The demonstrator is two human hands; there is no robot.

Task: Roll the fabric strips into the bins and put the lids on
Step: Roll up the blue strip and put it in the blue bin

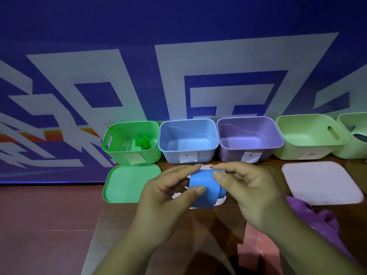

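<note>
Both my hands hold a blue fabric strip (200,185), partly rolled, just above the table's middle. My left hand (168,197) pinches its left side with thumb and fingers; my right hand (248,191) pinches the rolled end on the right. Behind them stand a green bin (119,153) with a rolled green strip (143,143) inside, a blue bin (170,153) and a purple bin (228,153), both holding nothing. A green lid (127,185) lies in front of the green bin. A white lid (220,201) shows under the blue strip.
A pale green bin (286,149) and another at the far right (345,151) continue the row. A pinkish white lid (321,183) lies at the right. Purple fabric (309,213) and pink fabric (256,241) lie beside my right arm. The table's left edge (95,225) drops to the floor.
</note>
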